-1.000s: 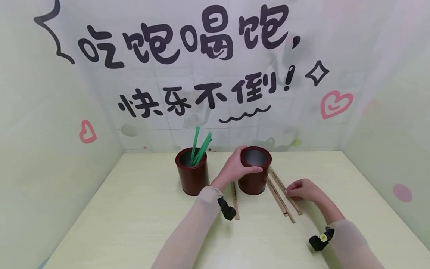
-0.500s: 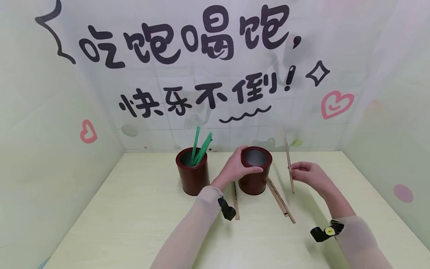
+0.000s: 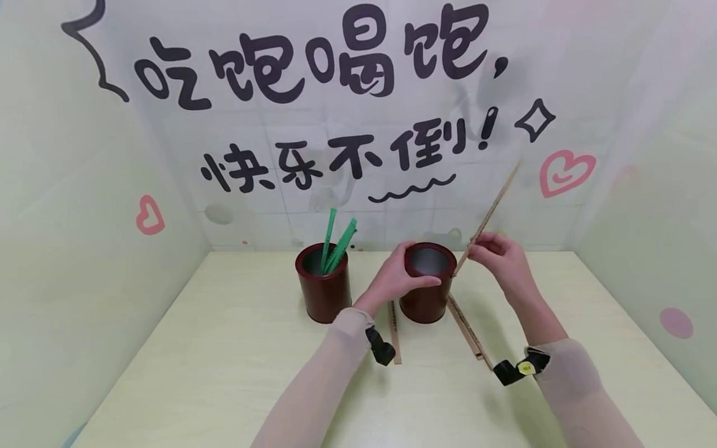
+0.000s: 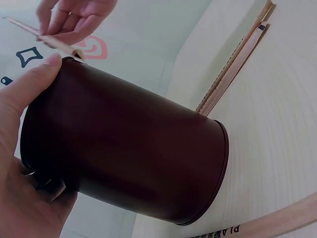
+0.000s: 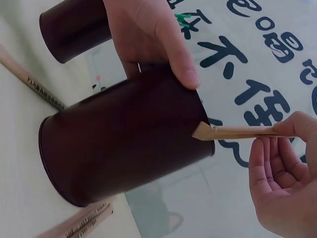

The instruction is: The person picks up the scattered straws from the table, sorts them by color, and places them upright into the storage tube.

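My left hand point(image 3: 394, 279) grips the right-hand dark red canister point(image 3: 424, 303) at its rim, thumb along the near side and fingers behind. This canister stands upright on the table, and no straws show above its mouth. To its right, my right hand point(image 3: 506, 264) pinches a brown wrapped straw point(image 3: 495, 202) between thumb and fingers. The straw is tilted, its upper end leaning right. In the right wrist view the wrapper's lower end point(image 5: 203, 132) overlaps the canister's rim. Two brown wrapped straws point(image 3: 467, 330) lie on the table, right of the canister.
A matching canister point(image 3: 323, 300) to the left holds several green wrapped straws point(image 3: 343, 246). One more brown wrapped straw point(image 3: 395, 336) lies between the canisters, partly behind the left arm. A printed wall point(image 3: 269, 230) closes off the table's back.
The right hand has lifted one brown wrapped straw off the table and brought it up and left to the canister's rim, tilting it. The left hand has kept its grip.
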`<action>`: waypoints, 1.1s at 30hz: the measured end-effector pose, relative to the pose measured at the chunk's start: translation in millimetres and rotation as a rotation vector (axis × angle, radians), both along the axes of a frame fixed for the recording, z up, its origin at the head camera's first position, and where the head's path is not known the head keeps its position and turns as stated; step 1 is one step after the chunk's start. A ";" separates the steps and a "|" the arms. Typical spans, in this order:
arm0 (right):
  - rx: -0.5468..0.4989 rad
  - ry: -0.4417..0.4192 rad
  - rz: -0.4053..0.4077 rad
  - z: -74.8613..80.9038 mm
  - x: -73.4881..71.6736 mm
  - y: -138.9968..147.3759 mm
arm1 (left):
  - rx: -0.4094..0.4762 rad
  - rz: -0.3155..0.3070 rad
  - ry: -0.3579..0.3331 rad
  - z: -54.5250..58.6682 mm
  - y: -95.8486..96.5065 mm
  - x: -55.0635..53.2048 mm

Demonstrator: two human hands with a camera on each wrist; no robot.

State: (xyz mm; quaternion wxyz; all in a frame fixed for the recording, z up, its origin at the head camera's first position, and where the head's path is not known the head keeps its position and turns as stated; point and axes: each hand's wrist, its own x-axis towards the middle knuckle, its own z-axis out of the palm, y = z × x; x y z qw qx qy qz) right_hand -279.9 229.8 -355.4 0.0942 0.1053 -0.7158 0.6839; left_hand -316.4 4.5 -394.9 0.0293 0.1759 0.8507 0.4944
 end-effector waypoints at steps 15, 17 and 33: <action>0.071 0.063 -0.061 2.6 -10.4 -31.3 | 0.011 -0.033 0.015 2.3 -1.9 0.0; 0.090 0.064 -0.055 -1.0 -11.1 -31.5 | 0.015 -0.036 0.017 1.4 -2.4 0.1; 0.113 0.064 -0.075 -16.8 -0.6 -9.5 | 0.007 -0.027 0.016 3.3 -2.2 1.0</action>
